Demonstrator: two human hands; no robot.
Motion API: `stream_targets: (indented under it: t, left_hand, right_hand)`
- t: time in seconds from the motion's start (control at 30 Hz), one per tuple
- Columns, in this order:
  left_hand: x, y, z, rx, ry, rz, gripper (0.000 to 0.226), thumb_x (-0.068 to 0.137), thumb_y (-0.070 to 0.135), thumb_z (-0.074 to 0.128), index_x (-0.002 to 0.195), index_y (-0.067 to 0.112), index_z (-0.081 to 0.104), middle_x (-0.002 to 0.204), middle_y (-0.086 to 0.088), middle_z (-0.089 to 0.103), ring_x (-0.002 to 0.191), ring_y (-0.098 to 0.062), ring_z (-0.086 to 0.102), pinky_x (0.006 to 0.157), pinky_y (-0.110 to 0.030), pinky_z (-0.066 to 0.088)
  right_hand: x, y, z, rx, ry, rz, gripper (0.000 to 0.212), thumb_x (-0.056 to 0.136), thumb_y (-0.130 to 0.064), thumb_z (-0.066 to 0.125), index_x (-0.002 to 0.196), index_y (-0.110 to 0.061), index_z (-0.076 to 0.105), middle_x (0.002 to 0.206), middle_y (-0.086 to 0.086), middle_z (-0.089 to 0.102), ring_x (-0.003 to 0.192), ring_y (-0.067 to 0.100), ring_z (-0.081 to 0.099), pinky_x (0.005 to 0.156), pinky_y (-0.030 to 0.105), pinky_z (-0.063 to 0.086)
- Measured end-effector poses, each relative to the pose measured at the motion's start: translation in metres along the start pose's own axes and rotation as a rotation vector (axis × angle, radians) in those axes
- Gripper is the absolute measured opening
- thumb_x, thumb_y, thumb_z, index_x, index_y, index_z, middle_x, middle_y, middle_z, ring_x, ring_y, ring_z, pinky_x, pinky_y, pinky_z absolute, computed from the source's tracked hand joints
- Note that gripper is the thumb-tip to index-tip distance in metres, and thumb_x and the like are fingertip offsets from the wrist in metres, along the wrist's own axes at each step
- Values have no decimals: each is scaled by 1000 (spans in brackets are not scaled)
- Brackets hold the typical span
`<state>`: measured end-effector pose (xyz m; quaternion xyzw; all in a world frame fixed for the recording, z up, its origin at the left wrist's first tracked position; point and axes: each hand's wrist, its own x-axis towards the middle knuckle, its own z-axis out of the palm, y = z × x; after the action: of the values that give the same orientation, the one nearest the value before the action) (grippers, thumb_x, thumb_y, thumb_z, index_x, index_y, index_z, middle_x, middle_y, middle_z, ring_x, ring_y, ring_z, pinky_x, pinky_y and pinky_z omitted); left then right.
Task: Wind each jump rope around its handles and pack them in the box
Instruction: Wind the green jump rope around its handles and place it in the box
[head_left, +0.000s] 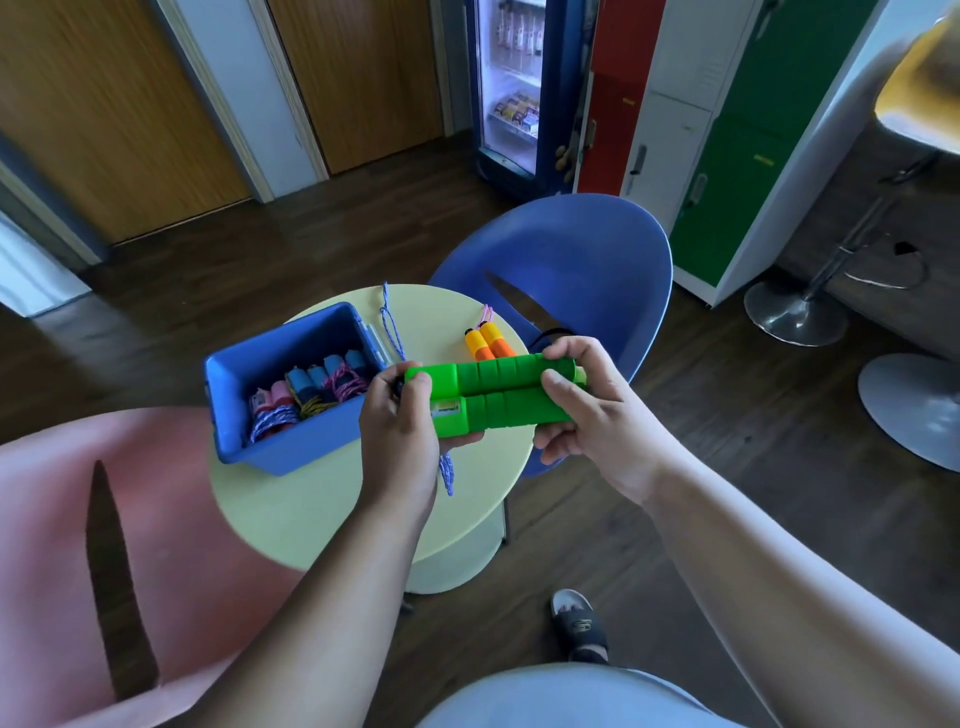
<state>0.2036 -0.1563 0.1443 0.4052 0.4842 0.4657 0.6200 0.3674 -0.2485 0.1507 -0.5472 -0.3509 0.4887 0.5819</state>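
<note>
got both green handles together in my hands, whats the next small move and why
Probably free one hand and start wrapping the loose cord round the green handles. The left hand and right hand grip them side by side, no cord is wound on them yet, and a blue cord hangs slack below the left hand. The blue box comes afterwards.

Round pale yellow table (322, 499), seen from above. A blue plastic box (291, 441) stands on its left part, one corner reaching just past the left edge. Just right of the box, at the far side, a blue-and-white cord (390, 332) lies on the top and runs to the far edge. On the far right part lies a jump rope with orange-and-yellow handles (485, 340), the two handles side by side and touching.
</note>
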Motion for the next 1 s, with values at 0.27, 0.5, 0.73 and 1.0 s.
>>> stream_targets:
  t: [0.27,0.5,0.73,1.0]
  left_hand:
    - [1,4,3,26,-79,-21,16,102,10,47,112,13,60,105,-12,65,85,-26,71,59,-39,60]
    - [12,5,4,61,-49,-13,17,101,12,48,112,11,61,100,-10,67,79,-22,71,55,-37,58]
    - [24,4,10,73,-67,-35,17,102,15,49,112,11,62,102,-12,68,84,-25,71,58,-38,59]
    - [35,-10,-4,140,-118,-195,28,72,39,53,85,27,74,102,-3,62,87,-17,54,76,-33,45]
  right_hand:
    - [5,-9,-15,48,-59,63,14,103,-12,60,100,-26,56,97,13,65,64,30,67,51,33,53]
    - [9,-4,-10,46,-114,60,12,107,-18,51,108,-22,62,105,14,62,70,32,66,59,38,57]
    - [23,2,-9,23,-31,-37,15,108,-14,51,99,-21,59,99,14,55,70,30,57,59,39,50]
    - [50,-11,-27,50,26,-105,17,108,-11,51,95,-20,58,93,13,54,66,27,52,58,37,45]
